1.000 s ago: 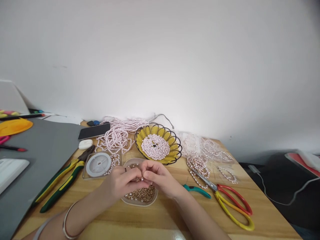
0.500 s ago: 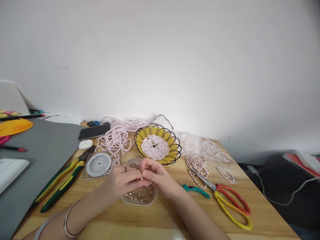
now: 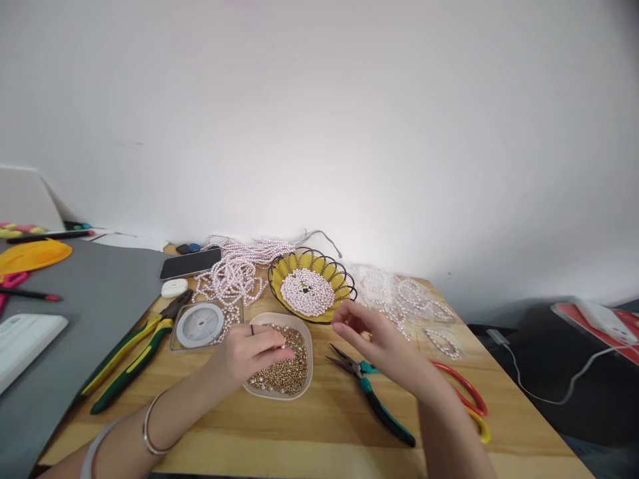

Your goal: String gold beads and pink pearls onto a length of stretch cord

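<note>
My left hand (image 3: 255, 354) is over the bowl (image 3: 310, 372) of small gold beads (image 3: 282, 379). Its thumb and forefinger pinch a small pearl bead (image 3: 283, 346) near their tips. Over the wood between the bowl and the scissors, my right hand (image 3: 372, 339) is raised with bent fingers. Thumb and forefinger come close together there; whether a fine thread is between them, I cannot make out. Below this hand lie teal-and-black long-nose pliers (image 3: 372, 392), jaws slightly apart. Scissors with red and yellow handles (image 3: 469, 392) are partly hidden behind the right forearm.
A yellow basket (image 3: 344, 283) of pink beads stands behind the bowl. Left are a thread spool (image 3: 200, 326) in a clear box, large green-and-yellow pliers (image 3: 134, 359), a phone (image 3: 190, 264) and a white case (image 3: 174, 288). Pink bead strands (image 3: 232, 276) and bagged beads (image 3: 409, 296) lie farther back.
My hands were together over the bowl. The right hand has moved away to the right, uncovering the beads and long-nose pliers. My left hand keeps its pinch in nearly the same place.
</note>
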The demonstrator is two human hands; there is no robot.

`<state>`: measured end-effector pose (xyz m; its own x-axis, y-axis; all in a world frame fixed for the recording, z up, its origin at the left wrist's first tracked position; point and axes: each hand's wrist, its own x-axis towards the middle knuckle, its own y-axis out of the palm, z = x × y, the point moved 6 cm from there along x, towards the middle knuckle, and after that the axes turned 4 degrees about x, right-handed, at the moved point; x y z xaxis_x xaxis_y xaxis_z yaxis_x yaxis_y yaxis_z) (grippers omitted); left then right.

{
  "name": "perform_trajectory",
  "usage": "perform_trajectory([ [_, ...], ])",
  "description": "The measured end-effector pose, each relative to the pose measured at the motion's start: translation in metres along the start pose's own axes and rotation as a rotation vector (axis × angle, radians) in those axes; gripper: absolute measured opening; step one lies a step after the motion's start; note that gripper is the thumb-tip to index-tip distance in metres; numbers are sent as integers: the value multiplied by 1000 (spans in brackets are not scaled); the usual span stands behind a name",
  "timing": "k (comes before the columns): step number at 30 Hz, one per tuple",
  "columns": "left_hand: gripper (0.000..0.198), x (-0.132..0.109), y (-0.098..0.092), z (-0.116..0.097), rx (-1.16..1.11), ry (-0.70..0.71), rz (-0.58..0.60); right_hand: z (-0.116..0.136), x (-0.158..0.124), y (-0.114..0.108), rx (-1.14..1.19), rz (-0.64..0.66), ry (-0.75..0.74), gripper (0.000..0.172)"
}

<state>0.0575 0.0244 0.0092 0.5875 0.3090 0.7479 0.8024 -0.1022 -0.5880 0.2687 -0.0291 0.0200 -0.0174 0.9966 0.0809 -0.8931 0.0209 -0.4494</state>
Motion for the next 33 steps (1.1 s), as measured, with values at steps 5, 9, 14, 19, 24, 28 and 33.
perform_trajectory([
  [5,41,-5,5,1,-19,-7,18,-56,-70,-27,-697,-4,227,39],
  [9,42,-9,8,2,-31,-26,30,-87,-100,-12,-999,-53,148,68],
  [14,39,-6,5,-2,-33,19,11,-91,-112,6,-1009,-148,45,64],
  [19,39,-1,3,-5,-11,41,28,-98,-114,12,-921,-184,106,51],
  [24,38,0,2,-5,-39,47,-1,-80,-104,7,-686,-179,57,47],
  [28,35,-1,1,-3,-36,42,-24,-35,-81,9,-464,-230,-146,42],
  [33,36,-1,-2,2,-34,10,-52,9,-34,20,-384,-266,-434,41],
])
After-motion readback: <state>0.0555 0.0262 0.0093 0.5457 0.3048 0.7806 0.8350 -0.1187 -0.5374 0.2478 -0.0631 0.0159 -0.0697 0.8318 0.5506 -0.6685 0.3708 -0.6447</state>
